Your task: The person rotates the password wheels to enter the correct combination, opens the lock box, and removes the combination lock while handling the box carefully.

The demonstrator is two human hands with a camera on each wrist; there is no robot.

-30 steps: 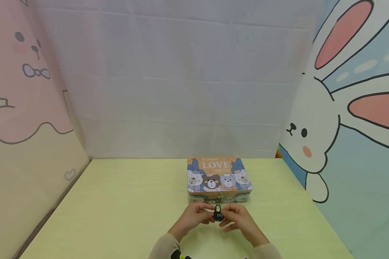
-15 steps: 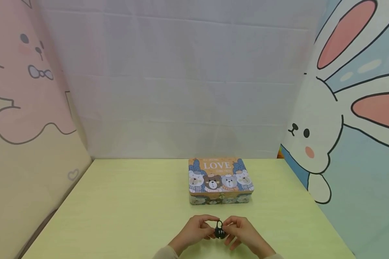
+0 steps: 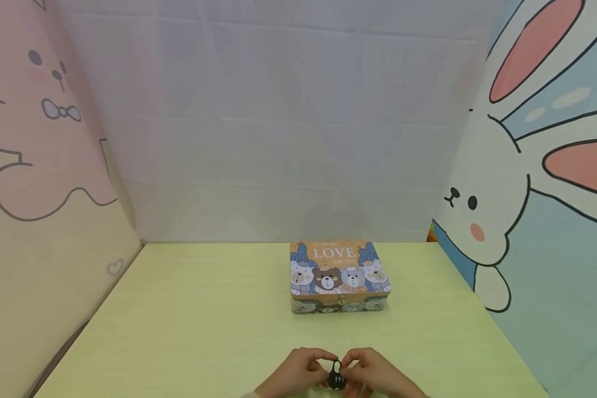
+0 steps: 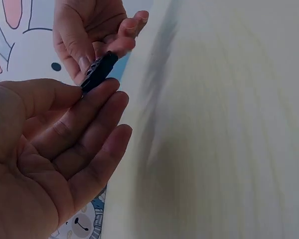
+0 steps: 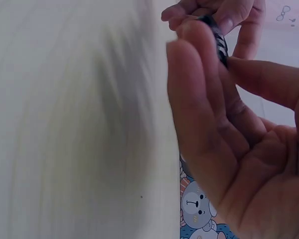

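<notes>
A small black combination padlock (image 3: 336, 380), its shackle loop pointing up, is held between both hands at the front of the table. My left hand (image 3: 300, 373) pinches its left side, with the index fingertip close to the top of the shackle. From the other side my right hand (image 3: 375, 373) pinches it between thumb and fingers. In the left wrist view the padlock (image 4: 98, 70) is seen edge-on, gripped by thumb and index finger. Number dials show along the padlock (image 5: 220, 44) in the right wrist view, where fingers cover part of it.
A closed rectangular tin box (image 3: 340, 276) with bears and the word LOVE on its lid stands beyond the hands, a clasp on its front. The pale yellow table (image 3: 189, 320) meets a white cloth backdrop (image 3: 288, 127). Cartoon-printed panels stand at both sides.
Both hands have moved back from the box toward the table's front with the padlock between them. The box stays where it was; the head view has shifted slightly.
</notes>
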